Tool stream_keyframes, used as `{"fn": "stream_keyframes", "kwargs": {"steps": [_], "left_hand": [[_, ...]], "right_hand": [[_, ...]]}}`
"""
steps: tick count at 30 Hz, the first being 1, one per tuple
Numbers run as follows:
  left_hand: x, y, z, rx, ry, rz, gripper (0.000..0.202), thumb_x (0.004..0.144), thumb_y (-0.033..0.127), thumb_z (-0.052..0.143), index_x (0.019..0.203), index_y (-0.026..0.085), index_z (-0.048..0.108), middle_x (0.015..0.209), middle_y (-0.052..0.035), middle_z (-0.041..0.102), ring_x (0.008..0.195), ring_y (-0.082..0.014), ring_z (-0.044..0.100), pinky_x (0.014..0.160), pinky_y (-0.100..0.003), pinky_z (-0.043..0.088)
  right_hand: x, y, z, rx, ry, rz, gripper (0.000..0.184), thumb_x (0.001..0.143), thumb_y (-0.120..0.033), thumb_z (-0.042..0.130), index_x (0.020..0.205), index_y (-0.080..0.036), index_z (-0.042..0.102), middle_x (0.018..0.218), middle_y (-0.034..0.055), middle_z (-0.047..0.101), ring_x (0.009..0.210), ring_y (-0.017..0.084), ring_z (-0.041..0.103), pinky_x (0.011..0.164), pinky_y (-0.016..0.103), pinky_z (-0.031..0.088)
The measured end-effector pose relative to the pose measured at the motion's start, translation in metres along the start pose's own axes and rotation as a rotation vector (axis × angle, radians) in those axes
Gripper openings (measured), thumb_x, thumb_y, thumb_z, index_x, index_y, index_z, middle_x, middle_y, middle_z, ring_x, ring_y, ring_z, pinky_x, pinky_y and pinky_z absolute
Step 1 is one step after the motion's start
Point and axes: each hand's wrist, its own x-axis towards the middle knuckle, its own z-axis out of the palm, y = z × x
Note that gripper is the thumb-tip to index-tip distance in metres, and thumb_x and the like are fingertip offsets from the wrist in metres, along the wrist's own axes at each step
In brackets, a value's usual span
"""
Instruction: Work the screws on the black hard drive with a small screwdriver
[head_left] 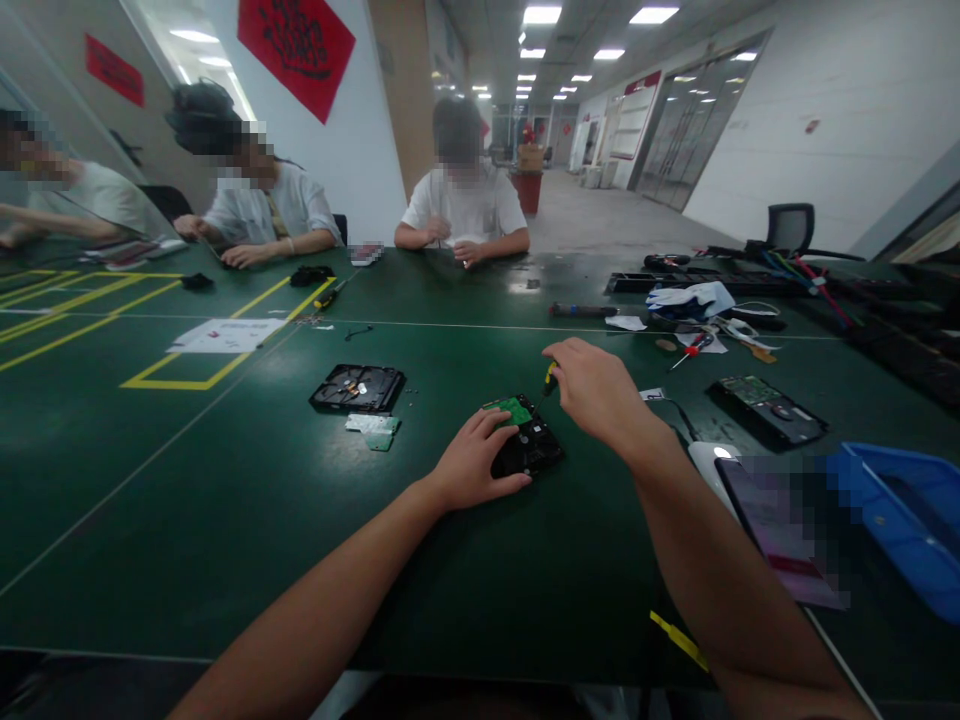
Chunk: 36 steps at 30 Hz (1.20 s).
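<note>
On the green tabletop, a drive is held by the spread left hand; a screwdriver, angled down to the drive, is gripped in the curled right hand.

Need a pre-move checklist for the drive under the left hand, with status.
1. Left hand braced on the black drive: ok, fingers spread over it.
2. Screwdriver gripped in the right hand: ok.
3. Screwdriver tip seated in a screw: cannot tell, too small.
4. Opened drive apart from the working one: ok, off to the left.
5. Small loose bits contained: not ok, lying on the bare tabletop.
</note>
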Motion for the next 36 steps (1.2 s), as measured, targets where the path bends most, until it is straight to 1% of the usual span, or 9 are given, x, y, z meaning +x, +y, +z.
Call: {"fn": "stream_keyframes", "kwargs": {"steps": [5, 10, 13, 18, 21, 25, 29, 33, 36], "left_hand": [[-0.001, -0.001, 0.001, 0.015, -0.001, 0.008, 0.081, 0.087, 0.069, 0.074, 0.148, 0.019, 0.056, 0.153, -0.0179, 0.053, 0.149, -0.0385, 0.045, 0.13, -0.06, 0.031], [-0.001, -0.002, 0.002, 0.016, -0.005, 0.003, 0.081, 0.087, 0.069, 0.073, 0.149, 0.021, 0.056, 0.154, -0.0166, 0.052, 0.151, -0.0375, 0.044, 0.131, -0.06, 0.029], [0.0, -0.001, 0.001, 0.011, -0.007, -0.002, 0.081, 0.086, 0.069, 0.074, 0.148, 0.02, 0.056, 0.155, -0.017, 0.052, 0.151, -0.0381, 0.044, 0.131, -0.059, 0.03], [0.0, 0.001, -0.001, -0.009, -0.014, -0.014, 0.079, 0.086, 0.068, 0.075, 0.148, 0.022, 0.056, 0.156, -0.0156, 0.052, 0.15, -0.0389, 0.044, 0.13, -0.061, 0.03], [0.0, 0.001, -0.002, -0.01, -0.008, -0.012, 0.079, 0.086, 0.067, 0.075, 0.147, 0.022, 0.057, 0.155, -0.0157, 0.052, 0.15, -0.0393, 0.044, 0.13, -0.062, 0.03], [0.0, 0.001, -0.001, -0.008, -0.005, -0.005, 0.079, 0.086, 0.068, 0.075, 0.147, 0.022, 0.056, 0.155, -0.0163, 0.052, 0.151, -0.0394, 0.044, 0.13, -0.062, 0.031], [0.0, 0.001, -0.002, -0.011, -0.01, -0.009, 0.079, 0.086, 0.068, 0.076, 0.148, 0.022, 0.056, 0.155, -0.016, 0.052, 0.15, -0.0396, 0.044, 0.129, -0.062, 0.032], [0.0, 0.001, -0.001, -0.01, -0.008, -0.01, 0.08, 0.085, 0.068, 0.076, 0.148, 0.022, 0.057, 0.155, -0.016, 0.052, 0.15, -0.04, 0.044, 0.129, -0.062, 0.032], [-0.001, -0.001, 0.0, -0.002, -0.004, -0.005, 0.081, 0.085, 0.069, 0.076, 0.148, 0.022, 0.057, 0.155, -0.016, 0.052, 0.149, -0.0395, 0.045, 0.129, -0.062, 0.031]], "right_hand": [[-0.001, 0.003, 0.003, 0.061, 0.044, 0.024, 0.036, 0.092, -0.004, 0.052, 0.12, -0.012, 0.073, 0.127, 0.0199, 0.068, 0.103, 0.03, 0.069, 0.09, 0.044, 0.056], [0.001, 0.004, 0.0, 0.145, 0.011, -0.043, 0.038, 0.094, -0.003, 0.053, 0.121, -0.017, 0.076, 0.123, 0.0153, 0.074, 0.111, 0.029, 0.07, 0.098, 0.044, 0.055], [0.001, 0.002, -0.003, 0.134, -0.015, -0.049, 0.037, 0.095, -0.004, 0.052, 0.121, -0.016, 0.075, 0.122, 0.0138, 0.076, 0.114, 0.028, 0.07, 0.101, 0.044, 0.054], [0.0, -0.003, -0.007, 0.142, -0.044, -0.05, 0.039, 0.095, -0.002, 0.049, 0.125, -0.012, 0.073, 0.127, 0.0165, 0.074, 0.117, 0.028, 0.068, 0.103, 0.041, 0.052], [0.0, -0.004, -0.006, 0.174, -0.036, -0.062, 0.034, 0.099, -0.009, 0.05, 0.124, -0.012, 0.073, 0.126, 0.0168, 0.073, 0.114, 0.027, 0.068, 0.1, 0.04, 0.051], [0.002, -0.004, -0.005, 0.181, -0.025, -0.052, 0.023, 0.102, -0.018, 0.054, 0.114, -0.018, 0.074, 0.116, 0.0127, 0.073, 0.106, 0.025, 0.067, 0.095, 0.038, 0.05], [0.002, -0.003, -0.006, 0.191, -0.045, -0.069, 0.024, 0.1, -0.011, 0.052, 0.109, -0.019, 0.072, 0.113, 0.0103, 0.073, 0.103, 0.024, 0.067, 0.092, 0.037, 0.049], [0.0, -0.003, -0.006, 0.199, -0.061, -0.113, 0.028, 0.097, -0.006, 0.049, 0.11, -0.019, 0.07, 0.117, 0.0096, 0.074, 0.105, 0.024, 0.068, 0.093, 0.037, 0.049], [-0.001, -0.002, -0.005, 0.169, -0.064, -0.087, 0.029, 0.097, -0.005, 0.051, 0.115, -0.018, 0.069, 0.117, 0.0104, 0.074, 0.105, 0.024, 0.068, 0.092, 0.036, 0.049]]}}
